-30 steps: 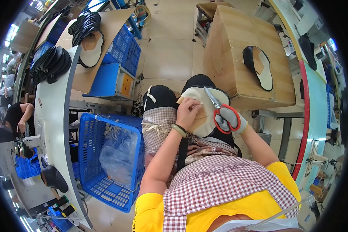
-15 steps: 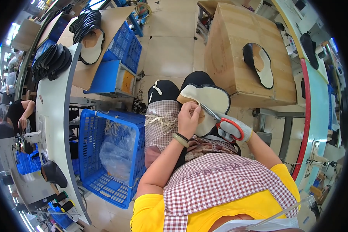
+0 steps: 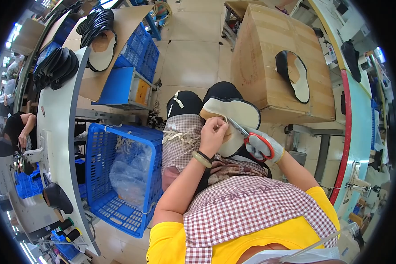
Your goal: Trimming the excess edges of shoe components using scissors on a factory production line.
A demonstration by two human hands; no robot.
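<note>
Across my lap lies a shoe upper [image 3: 240,112] with cream lining, a tan patch and a black rim. My left hand [image 3: 213,134] is closed in a pinch on a thin cream strip [image 3: 225,118] at the lining's edge. In a pale glove, my right hand [image 3: 264,147] grips red-handled scissors [image 3: 275,152]. The scissor blades lie over the lining, their tips close to my left fingertips; whether they are cutting is too small to tell. Cream scraps [image 3: 180,137] rest on my checked apron and on my left knee.
A blue crate [image 3: 91,176] with clear plastic bags stands at my left. Another shoe upper [image 3: 293,77] sits on a cardboard box [image 3: 251,57] ahead right. Stacked black uppers [image 3: 56,68] lie on the left table [image 3: 59,114]. A co-worker's arm [image 3: 27,130] shows beyond it.
The view has shifted slightly. Both hands, the scissors and the shoe upper keep almost the same places relative to each other.
</note>
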